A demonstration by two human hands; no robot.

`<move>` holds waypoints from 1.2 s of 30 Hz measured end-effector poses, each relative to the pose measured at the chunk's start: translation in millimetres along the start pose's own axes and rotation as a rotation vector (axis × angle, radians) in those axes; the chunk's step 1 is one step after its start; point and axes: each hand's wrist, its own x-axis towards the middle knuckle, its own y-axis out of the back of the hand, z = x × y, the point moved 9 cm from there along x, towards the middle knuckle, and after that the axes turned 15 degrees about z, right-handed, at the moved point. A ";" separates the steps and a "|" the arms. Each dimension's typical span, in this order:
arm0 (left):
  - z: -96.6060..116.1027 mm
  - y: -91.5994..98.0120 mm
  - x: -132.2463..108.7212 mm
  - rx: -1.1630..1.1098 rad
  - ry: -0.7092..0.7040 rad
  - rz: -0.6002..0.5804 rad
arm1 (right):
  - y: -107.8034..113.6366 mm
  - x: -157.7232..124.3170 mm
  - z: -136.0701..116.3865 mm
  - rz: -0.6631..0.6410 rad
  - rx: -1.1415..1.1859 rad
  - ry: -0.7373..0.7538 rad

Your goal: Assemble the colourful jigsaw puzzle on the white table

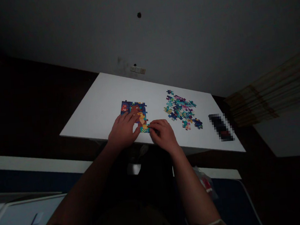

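A partly joined, colourful jigsaw puzzle [141, 117] lies flat near the front edge of the white table. My left hand [123, 129] rests on its left and lower part with the fingers spread, covering some of the picture. At the lower right corner of the joined part is my right hand [163, 133], its fingers bent and pressed together at a puzzle piece there. A heap of loose puzzle pieces [180, 106] lies to the right, with a few pieces [186, 124] apart at its lower side.
The white table [86, 113] stands near a grey wall with a socket [137, 69]. A blurred dark object [222, 127] lies at its right end. Below the table are a dark blue seat [227, 197] and a plastic bag [206, 183].
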 end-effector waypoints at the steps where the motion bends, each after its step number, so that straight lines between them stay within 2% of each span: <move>1: 0.0 0.0 0.0 0.000 -0.002 0.001 | 0.4 0.1 -0.5 0.001 -0.002 -0.001; 8: 2.0 1.8 0.4 0.003 -0.001 -0.002 | 4.7 0.3 -7.7 -0.014 0.024 0.019; 24: 1.3 0.0 0.5 0.005 -0.006 -0.029 | 2.8 0.9 -4.2 -0.008 0.036 0.008; 36: 0.7 1.0 0.6 -0.009 -0.004 -0.006 | 1.8 -0.7 -3.1 -0.009 0.022 0.013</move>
